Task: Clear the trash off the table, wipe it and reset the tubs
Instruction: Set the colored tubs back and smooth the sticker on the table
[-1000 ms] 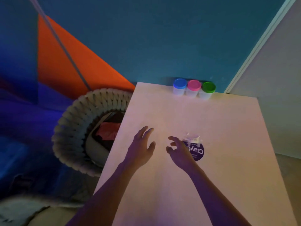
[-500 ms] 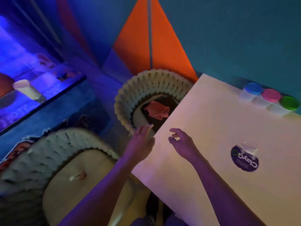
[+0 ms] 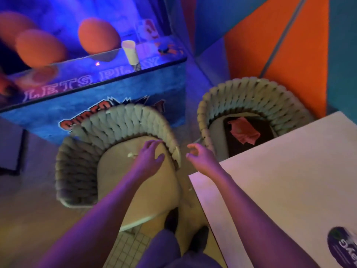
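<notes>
Pink cloth (image 3: 243, 132) lies on the far chair seat (image 3: 218, 132), well beyond both hands' loosely spread, empty fingers (image 3: 152, 146) (left hand (image 3: 149, 161) over the near chair (image 3: 119, 130)).

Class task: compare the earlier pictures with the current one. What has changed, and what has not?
Both hands left the table: the left hand now reaches over the near chair, the right hand hangs beside the table's corner. Both stay empty; the red cloth stays on the far chair.

Arcade or play centre: glowing game cabinet (image 3: 92, 89) lettered "LETS PLAY", orange balls (image 3: 98, 35) inside, bright orange-teal walls (image 3: 289, 45), woven chairs (image 3: 119, 124).
</notes>
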`<action>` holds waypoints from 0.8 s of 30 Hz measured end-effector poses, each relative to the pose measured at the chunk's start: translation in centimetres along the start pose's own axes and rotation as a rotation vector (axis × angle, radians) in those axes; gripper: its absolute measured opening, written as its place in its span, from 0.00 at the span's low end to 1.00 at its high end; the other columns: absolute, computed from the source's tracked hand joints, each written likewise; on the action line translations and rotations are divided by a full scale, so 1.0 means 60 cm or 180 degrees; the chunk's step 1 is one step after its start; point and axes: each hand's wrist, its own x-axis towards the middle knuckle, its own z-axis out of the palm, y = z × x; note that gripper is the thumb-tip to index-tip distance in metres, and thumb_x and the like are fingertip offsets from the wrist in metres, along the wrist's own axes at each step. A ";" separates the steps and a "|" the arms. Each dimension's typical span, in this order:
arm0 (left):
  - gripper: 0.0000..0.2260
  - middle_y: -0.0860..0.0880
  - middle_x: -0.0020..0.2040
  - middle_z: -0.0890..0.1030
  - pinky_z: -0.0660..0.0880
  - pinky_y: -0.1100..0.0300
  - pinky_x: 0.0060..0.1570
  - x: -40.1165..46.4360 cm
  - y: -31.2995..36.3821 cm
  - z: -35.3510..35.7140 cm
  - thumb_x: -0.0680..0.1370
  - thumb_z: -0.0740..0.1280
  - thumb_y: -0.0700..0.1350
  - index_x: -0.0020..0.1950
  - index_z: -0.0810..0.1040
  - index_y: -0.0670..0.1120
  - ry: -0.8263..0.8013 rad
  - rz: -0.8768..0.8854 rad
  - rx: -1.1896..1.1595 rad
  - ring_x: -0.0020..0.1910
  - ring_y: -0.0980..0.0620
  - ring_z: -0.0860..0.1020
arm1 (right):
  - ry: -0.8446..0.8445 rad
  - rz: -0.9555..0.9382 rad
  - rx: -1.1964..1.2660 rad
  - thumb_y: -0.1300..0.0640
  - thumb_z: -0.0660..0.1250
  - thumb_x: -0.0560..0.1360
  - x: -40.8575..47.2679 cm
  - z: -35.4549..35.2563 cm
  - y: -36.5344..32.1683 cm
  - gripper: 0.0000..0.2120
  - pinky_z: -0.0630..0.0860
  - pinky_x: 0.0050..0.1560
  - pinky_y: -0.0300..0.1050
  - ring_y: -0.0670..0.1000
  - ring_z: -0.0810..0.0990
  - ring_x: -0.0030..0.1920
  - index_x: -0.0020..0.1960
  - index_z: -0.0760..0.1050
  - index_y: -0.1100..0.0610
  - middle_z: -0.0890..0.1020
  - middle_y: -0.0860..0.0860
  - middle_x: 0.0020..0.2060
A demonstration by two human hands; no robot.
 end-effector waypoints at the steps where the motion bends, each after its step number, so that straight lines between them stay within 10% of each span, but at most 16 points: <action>1: 0.26 0.43 0.73 0.68 0.67 0.55 0.68 0.000 -0.018 -0.004 0.78 0.69 0.45 0.76 0.69 0.48 0.0010 -0.0110 -0.0033 0.69 0.42 0.72 | -0.0077 -0.0014 -0.0041 0.55 0.68 0.78 0.008 0.015 -0.008 0.20 0.74 0.57 0.42 0.51 0.79 0.59 0.69 0.74 0.52 0.81 0.53 0.61; 24: 0.26 0.43 0.75 0.66 0.71 0.49 0.65 0.212 -0.437 0.072 0.79 0.66 0.47 0.77 0.66 0.51 -0.0583 -0.1313 -0.0215 0.68 0.39 0.74 | -0.1027 0.0527 -0.1041 0.55 0.72 0.73 0.379 0.452 -0.018 0.30 0.74 0.61 0.45 0.57 0.77 0.64 0.73 0.67 0.54 0.76 0.57 0.65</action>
